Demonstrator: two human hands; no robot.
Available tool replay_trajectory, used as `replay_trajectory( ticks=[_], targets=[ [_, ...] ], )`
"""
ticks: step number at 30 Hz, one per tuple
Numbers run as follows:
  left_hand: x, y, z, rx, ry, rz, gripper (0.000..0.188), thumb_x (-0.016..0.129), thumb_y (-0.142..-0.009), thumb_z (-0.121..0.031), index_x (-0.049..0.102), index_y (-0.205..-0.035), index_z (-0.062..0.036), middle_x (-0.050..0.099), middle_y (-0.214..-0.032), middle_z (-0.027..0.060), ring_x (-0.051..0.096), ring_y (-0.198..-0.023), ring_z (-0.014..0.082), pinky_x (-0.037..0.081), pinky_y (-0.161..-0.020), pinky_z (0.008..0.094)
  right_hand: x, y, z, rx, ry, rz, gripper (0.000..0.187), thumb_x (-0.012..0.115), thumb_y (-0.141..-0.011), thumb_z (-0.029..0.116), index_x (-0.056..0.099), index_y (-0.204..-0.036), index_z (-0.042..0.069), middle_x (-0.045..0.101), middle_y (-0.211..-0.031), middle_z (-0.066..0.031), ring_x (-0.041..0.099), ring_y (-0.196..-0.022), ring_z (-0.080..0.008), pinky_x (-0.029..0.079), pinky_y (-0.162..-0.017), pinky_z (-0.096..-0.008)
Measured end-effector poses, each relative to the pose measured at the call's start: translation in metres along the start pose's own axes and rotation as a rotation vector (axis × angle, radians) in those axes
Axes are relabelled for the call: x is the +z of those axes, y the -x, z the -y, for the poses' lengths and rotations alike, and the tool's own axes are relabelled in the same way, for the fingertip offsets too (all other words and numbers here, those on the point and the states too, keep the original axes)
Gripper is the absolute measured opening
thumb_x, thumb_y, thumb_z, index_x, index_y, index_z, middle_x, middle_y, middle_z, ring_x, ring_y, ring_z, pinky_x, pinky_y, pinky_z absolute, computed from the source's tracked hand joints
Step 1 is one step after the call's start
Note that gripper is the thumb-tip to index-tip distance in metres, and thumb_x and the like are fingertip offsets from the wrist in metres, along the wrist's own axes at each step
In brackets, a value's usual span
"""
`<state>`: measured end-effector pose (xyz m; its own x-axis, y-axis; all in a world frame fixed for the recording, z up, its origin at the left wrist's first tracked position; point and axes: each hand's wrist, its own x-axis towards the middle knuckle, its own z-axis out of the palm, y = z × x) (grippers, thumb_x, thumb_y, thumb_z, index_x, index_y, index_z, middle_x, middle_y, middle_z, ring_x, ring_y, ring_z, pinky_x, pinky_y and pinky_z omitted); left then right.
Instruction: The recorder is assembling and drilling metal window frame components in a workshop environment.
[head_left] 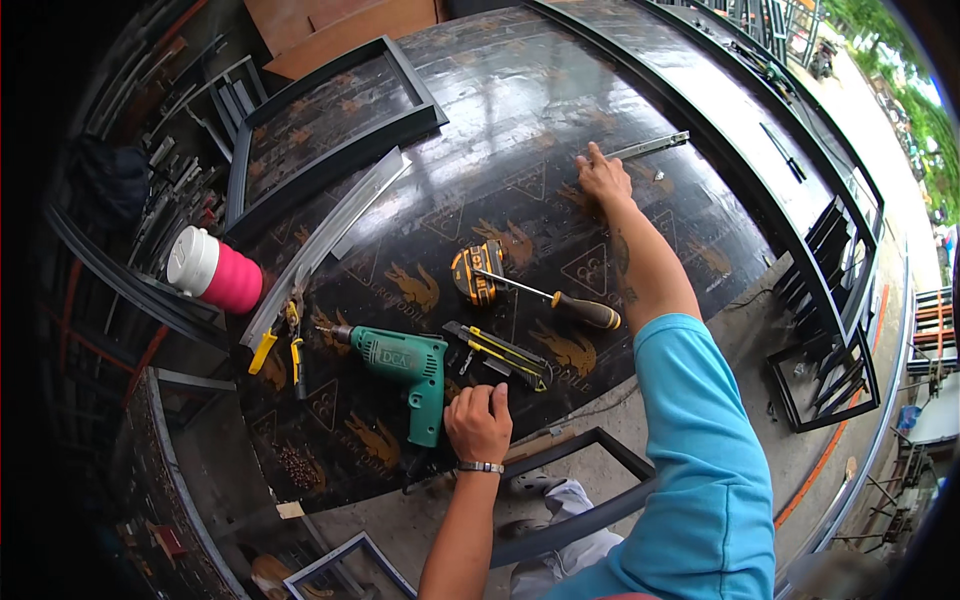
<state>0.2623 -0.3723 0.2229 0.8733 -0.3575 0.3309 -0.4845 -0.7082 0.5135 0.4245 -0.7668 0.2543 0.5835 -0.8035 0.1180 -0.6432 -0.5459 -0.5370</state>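
Observation:
My right hand point(605, 178) reaches far across the dark table, its fingers closed over the near-left end of a slim silver metal strip point(655, 145) that looks like a window stay. The fingertips are partly hidden. My left hand point(478, 425) rests with curled fingers at the table's near edge, nothing visible in it. Just left of it lies a green power drill point(405, 365). Beyond it are a black-and-yellow utility knife point(500, 355), a screwdriver point(570, 303) and an orange-and-black tape measure point(477, 273). Yellow-handled pliers point(295, 345) lie left of the drill.
A pink jug with a white lid point(215, 268) stands at the left beside long grey metal profiles point(330, 225). A dark rectangular frame point(430, 112) lies at the back left. Long dark bars point(690, 110) cross the right side. A pile of screws point(298, 465) sits near the front-left corner.

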Motion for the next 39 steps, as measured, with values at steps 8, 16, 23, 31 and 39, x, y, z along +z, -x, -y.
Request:
replay_trajectory(
  ticks=[8, 16, 23, 31, 39],
  targets=[
    [-0.001, -0.007, -0.012, 0.013, 0.040, 0.005, 0.028, 0.060, -0.087, -0.027, 0.058, -0.071, -0.0042, 0.058, -0.071, 0.0114, 0.057, -0.070, 0.0345, 0.043, -0.065, 0.0456, -0.018, -0.025, -0.039, 0.370, -0.270, 0.007, 0.058, 0.059, -0.077, 0.010, 0.033, -0.128, -0.001, 0.063, -0.098, -0.0228, 0.067, -0.068, -0.0309, 0.056, -0.059, -0.0371],
    [-0.025, 0.007, 0.004, 0.066, 0.120, 0.005, 0.026, 0.064, -0.083, -0.028, 0.063, -0.075, -0.0034, 0.060, -0.073, 0.0107, 0.058, -0.072, 0.0334, 0.045, -0.068, 0.0442, -0.137, 0.078, -0.067, 0.555, -1.702, 0.281, 0.006, 0.054, -0.079, 0.005, 0.051, -0.084, 0.005, 0.057, -0.078, -0.0112, 0.057, -0.053, -0.0180, 0.049, -0.043, -0.0283],
    [-0.098, 0.061, -0.060, -0.076, 0.673, 0.187, 0.032, 0.063, -0.090, -0.028, 0.066, -0.104, 0.0008, 0.068, -0.098, 0.0107, 0.064, -0.089, 0.0190, 0.050, -0.077, 0.0301, -0.241, 0.321, -0.054, -0.124, -1.388, 0.471, 0.052, 0.056, -0.083, 0.003, 0.032, -0.129, 0.009, 0.059, -0.099, -0.0085, 0.058, -0.070, -0.0124, 0.047, -0.053, -0.0257],
    [-0.218, 0.186, -0.111, -0.456, 1.342, -0.053, 0.057, 0.049, -0.097, -0.046, 0.047, -0.126, 0.0030, 0.062, -0.113, 0.0128, 0.062, -0.099, 0.0204, 0.052, -0.084, 0.0308, -0.250, 0.550, -0.001, -0.589, -0.511, 0.534, 0.044, 0.045, -0.094, 0.048, 0.057, -0.126, 0.021, 0.067, -0.090, -0.0164, 0.065, -0.082, -0.0347, 0.050, -0.067, -0.0417],
    [-0.258, 0.340, -0.067, -0.811, 1.209, -0.468, 0.055, 0.056, -0.092, -0.048, 0.055, -0.109, 0.0039, 0.063, -0.102, 0.0153, 0.064, -0.087, 0.0224, 0.055, -0.068, 0.0298, -0.246, 0.675, 0.001, -0.783, -0.391, 0.855, 0.038, 0.050, -0.091, 0.048, 0.067, -0.114, 0.023, 0.069, -0.091, -0.0138, 0.066, -0.082, -0.0354, 0.053, -0.068, -0.0444]
  ],
)
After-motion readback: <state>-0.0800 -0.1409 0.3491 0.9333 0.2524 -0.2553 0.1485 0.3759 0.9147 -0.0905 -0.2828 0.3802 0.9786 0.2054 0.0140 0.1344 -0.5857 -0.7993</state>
